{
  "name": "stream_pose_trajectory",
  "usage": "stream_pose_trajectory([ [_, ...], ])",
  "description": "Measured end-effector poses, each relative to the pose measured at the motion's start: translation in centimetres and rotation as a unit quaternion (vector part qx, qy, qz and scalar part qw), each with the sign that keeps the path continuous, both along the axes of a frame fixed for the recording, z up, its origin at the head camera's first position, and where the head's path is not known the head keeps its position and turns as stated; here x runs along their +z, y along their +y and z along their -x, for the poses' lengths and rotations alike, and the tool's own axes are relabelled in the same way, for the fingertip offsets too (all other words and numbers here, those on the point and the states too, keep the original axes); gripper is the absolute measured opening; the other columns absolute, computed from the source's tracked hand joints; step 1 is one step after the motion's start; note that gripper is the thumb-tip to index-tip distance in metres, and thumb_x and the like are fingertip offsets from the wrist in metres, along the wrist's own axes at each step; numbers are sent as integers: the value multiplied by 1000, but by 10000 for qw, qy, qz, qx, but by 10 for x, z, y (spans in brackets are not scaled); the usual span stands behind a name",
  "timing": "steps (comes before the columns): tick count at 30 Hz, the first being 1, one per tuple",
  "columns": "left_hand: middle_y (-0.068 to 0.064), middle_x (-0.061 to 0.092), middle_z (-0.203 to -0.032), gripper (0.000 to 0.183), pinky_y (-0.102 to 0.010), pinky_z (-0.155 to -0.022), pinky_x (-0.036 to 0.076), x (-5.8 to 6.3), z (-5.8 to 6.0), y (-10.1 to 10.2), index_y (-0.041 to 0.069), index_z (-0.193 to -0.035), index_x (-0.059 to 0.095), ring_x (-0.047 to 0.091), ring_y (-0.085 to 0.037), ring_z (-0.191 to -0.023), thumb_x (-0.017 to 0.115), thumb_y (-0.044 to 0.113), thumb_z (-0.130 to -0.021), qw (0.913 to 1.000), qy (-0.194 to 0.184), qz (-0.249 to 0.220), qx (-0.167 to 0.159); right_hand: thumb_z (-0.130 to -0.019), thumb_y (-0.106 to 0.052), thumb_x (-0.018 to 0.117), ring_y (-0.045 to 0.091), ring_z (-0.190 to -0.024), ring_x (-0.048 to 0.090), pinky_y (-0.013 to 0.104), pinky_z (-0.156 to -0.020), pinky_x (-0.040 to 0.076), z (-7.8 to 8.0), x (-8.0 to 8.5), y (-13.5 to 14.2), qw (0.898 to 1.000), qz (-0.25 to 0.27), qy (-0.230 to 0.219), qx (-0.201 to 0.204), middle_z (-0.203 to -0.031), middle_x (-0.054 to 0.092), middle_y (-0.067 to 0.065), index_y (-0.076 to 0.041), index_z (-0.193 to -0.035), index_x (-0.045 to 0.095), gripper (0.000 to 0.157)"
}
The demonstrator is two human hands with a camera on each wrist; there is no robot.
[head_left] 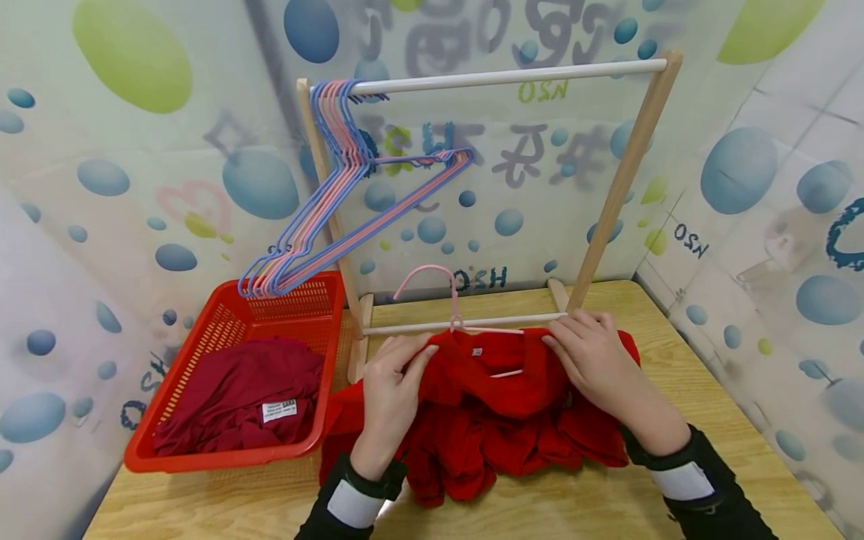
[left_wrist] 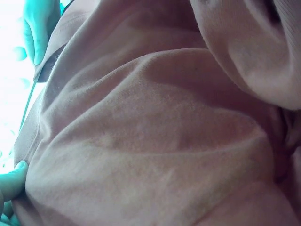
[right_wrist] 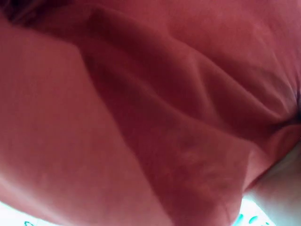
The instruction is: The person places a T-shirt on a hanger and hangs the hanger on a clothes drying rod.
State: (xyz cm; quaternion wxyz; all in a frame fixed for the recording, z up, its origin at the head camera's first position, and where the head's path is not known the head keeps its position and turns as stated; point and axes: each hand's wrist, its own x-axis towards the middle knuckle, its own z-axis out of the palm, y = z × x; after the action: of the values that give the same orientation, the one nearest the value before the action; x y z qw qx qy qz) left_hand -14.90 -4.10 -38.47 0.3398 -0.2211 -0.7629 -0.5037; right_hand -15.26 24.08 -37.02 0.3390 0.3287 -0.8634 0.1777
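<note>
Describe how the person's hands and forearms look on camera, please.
The left hand and right hand are bare, without gloves. The left sleeve and right sleeve are black, each with a white patch near the wrist: left patch, right patch.

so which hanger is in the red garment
The single pink hanger poking up out of the red garment; the other hangers, blue and pink, hang bunched on the top white rail.

The red garment (head_left: 496, 405) looks like soft, matt, finely textured cloth, the pink hanger (head_left: 454, 300) smooth plastic, the basket (head_left: 331, 360) glossy perforated plastic, the rack post (head_left: 622, 180) smooth matt wood, and the worktop (head_left: 702, 405) wood-grained with a slight sheen.
</note>
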Motion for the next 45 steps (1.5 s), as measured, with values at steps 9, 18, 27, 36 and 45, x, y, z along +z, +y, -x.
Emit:
stream_pose_trajectory([
  [9, -8, 70, -82, 14, -27, -62, 45, 28, -16, 6, -3, -92, 76, 59, -20, -73, 71, -5, -79, 10000, 27, -25, -53, -99, -22, 52, 19, -80, 48, 44, -77, 31, 0, 4, -8, 10000, 5, -60, 37, -79, 58, 1, -9, -90, 57, 17],
  [18, -7, 71, -83, 14, -27, -63, 46, 22, -13, 8, -2, -93, 76, 59, -19, -75, 72, -2, -79, 9998, -168, -34, -58, -102, -30, 46, 19, -79, 49, 44, -77, 30, 1, 6, -16, 9999, 6, -54, 85, -77, 56, 1, -9, -91, 59, 27],
  [27, 6, 71, -90, 16, -27, -66, 48, 1, -3, 7, 10, -100, 78, 59, -10, -81, 70, 14, -86, 9996, -214, -35, -206, -105, -33, 36, 20, -79, 52, 46, -78, 33, 3, 3, -28, 9996, -210, 102, 183, -78, 54, 0, -8, -95, 59, 35],
  [36, 5, 71, -90, 16, -27, -68, 49, 0, -2, 8, 10, -100, 77, 60, -10, -81, 70, 14, -86, 9995, -96, -38, -289, -105, -35, 33, 22, -80, 52, 47, -75, 32, 2, 5, -32, 9994, -201, 201, 184, -81, 58, 2, -6, -99, 62, 42],
  [45, -4, 71, -83, 15, -27, -65, 48, 17, -10, 13, 1, -93, 76, 61, -18, -76, 73, 0, -79, 9996, -40, 46, -291, -105, -35, 33, 22, -80, 53, 45, -74, 32, 3, 6, -38, 9993, -169, 261, 199, -82, 60, 3, -6, -98, 63, 43],
])
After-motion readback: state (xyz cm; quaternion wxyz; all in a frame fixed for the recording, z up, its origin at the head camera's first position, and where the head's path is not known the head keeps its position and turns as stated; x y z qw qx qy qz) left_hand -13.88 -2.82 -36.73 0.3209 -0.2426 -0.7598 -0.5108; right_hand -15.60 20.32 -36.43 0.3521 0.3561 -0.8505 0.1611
